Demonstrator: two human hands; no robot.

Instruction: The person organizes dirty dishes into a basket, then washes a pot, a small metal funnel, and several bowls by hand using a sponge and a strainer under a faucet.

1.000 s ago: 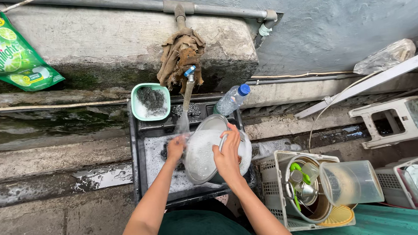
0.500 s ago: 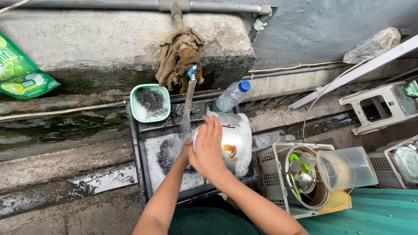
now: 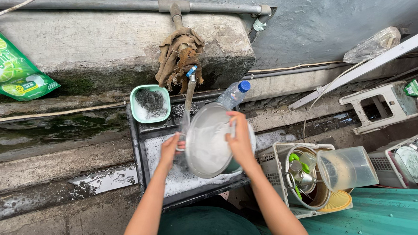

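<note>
I hold a round metal pot (image 3: 206, 144) tilted on its side over a black rectangular tub (image 3: 140, 151) of soapy water. My left hand (image 3: 171, 149) grips the pot's left rim and handle. My right hand (image 3: 240, 137) grips the right rim, fingers curled over the edge. A thin stream from the tap (image 3: 190, 77) falls onto the pot's upper edge. Rags (image 3: 179, 53) are wrapped around the pipe above the tap.
A teal bowl (image 3: 150, 104) with a dark scourer sits at the tub's back left corner, a clear plastic bottle (image 3: 233, 95) at the back right. To the right, a basket (image 3: 277, 169) holds washed pots and a clear jug (image 3: 346, 168). A green soap pouch (image 3: 1, 63) hangs left.
The pot has turned in my hands: its open inside now faces me under the stream, and my right hand has shifted from its centre to the right rim.
</note>
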